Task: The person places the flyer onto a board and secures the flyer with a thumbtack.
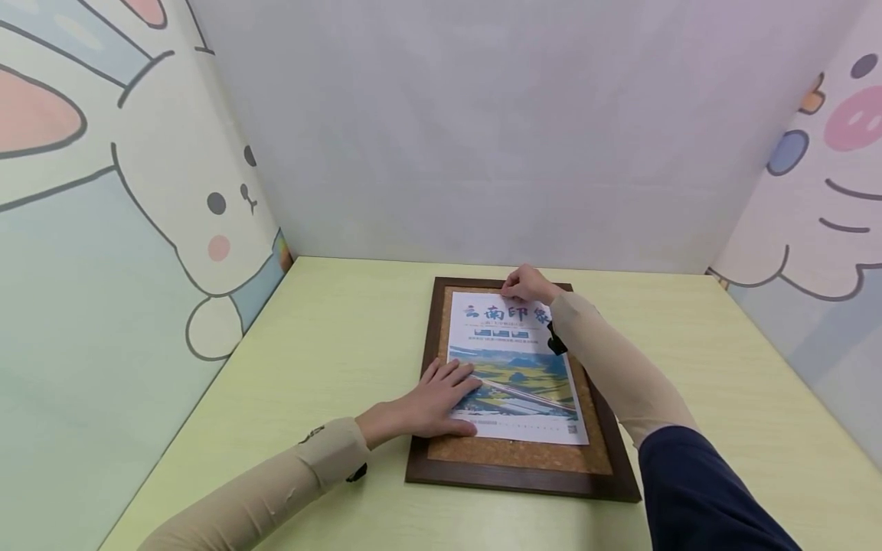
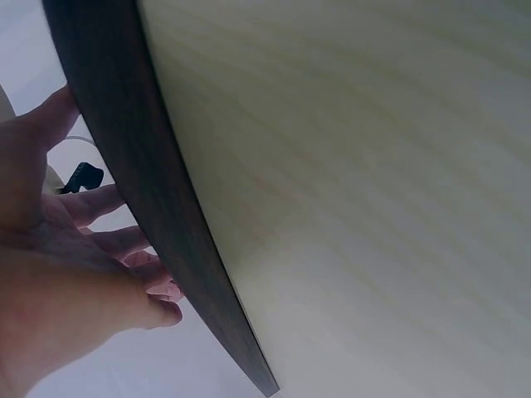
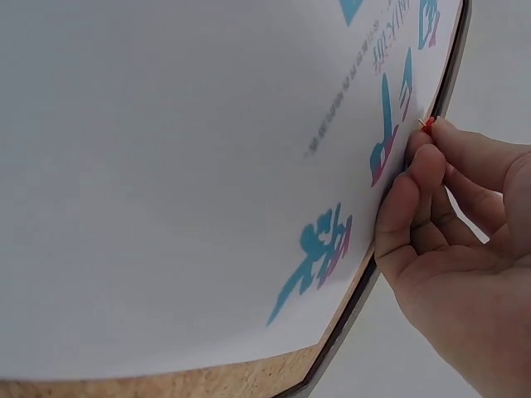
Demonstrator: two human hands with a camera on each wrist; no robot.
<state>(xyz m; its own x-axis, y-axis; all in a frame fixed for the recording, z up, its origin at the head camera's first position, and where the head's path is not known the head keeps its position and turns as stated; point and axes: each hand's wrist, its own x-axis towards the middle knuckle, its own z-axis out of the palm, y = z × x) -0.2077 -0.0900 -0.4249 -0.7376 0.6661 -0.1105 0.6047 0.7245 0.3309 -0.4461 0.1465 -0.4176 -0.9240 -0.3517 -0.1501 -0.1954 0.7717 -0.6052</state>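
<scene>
A printed poster (image 1: 527,375) with blue lettering and a landscape picture lies on a cork board (image 1: 517,453) that has a dark brown frame (image 1: 524,480). My left hand (image 1: 432,402) rests on the poster's lower left part, fingers spread and straight across its edge. At the poster's top edge, my right hand (image 1: 529,285) pinches a red push pin (image 3: 428,124) between thumb and index finger. The pin's metal point shows close to the paper, and the other fingers are bent against the sheet's upper edge.
The framed board lies on a pale yellow-green table (image 1: 344,329). A plain light wall (image 1: 482,153) stands behind the table's far edge. Side panels with a cartoon rabbit (image 1: 179,207) and a pink-nosed figure (image 1: 820,168) flank it.
</scene>
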